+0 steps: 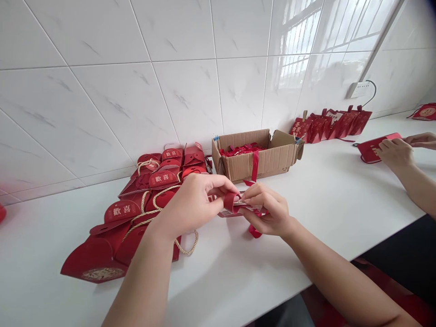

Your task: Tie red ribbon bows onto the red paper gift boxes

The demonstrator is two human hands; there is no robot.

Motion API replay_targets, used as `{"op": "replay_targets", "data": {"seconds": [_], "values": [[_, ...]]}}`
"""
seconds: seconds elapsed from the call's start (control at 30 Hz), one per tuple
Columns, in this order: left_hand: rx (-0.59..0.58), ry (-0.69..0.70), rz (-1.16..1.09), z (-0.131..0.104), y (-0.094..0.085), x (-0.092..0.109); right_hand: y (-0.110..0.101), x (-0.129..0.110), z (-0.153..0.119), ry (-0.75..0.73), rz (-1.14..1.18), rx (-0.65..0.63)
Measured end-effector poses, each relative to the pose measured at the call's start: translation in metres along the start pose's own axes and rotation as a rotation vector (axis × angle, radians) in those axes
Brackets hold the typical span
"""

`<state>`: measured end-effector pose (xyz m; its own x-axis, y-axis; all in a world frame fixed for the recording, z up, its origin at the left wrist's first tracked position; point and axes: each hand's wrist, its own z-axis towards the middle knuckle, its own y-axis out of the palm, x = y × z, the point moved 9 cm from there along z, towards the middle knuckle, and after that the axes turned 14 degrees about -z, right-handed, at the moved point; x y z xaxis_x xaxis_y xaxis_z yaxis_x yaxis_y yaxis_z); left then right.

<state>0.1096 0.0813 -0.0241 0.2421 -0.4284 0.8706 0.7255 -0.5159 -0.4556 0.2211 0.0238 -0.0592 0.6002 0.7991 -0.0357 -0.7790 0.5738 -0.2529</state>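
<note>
Both hands meet over a small red gift box (pixel 231 213) on the white table. My left hand (pixel 197 202) is closed at its top, thumb and fingers pinching a curled red strap (pixel 230 202). On the other side, my right hand (pixel 269 209) is closed too, its fingertips pressed against the box top beside the strap. A red ribbon (pixel 255 231) dangles below my right fingers. Most of the box is hidden behind the hands, and what lies exactly under the right fingertips is hard to make out.
Red boxes with rope handles (pixel 119 209) crowd the left. Behind my hands stands an open cardboard carton (pixel 269 161) holding red ribbons (pixel 238 150). Small red bags (pixel 320 127) line the wall. At right, another person's hands (pixel 397 152) hold a red box (pixel 371 150).
</note>
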Motion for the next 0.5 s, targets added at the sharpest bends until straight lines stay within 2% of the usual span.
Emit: {"op": "replay_targets", "data": {"seconds": [0.13, 0.33, 0.5], "values": [[-0.032, 0.014, 0.045, 0.0, 0.003, 0.002, 0.001, 0.0, 0.0, 0.003, -0.005, -0.003], [-0.148, 0.016, 0.202, -0.003, 0.009, 0.003, 0.001, 0.0, 0.001, -0.001, -0.018, 0.017], [-0.169, 0.06, 0.255, -0.002, 0.012, 0.005, -0.005, -0.005, 0.003, -0.041, -0.057, 0.073]]}}
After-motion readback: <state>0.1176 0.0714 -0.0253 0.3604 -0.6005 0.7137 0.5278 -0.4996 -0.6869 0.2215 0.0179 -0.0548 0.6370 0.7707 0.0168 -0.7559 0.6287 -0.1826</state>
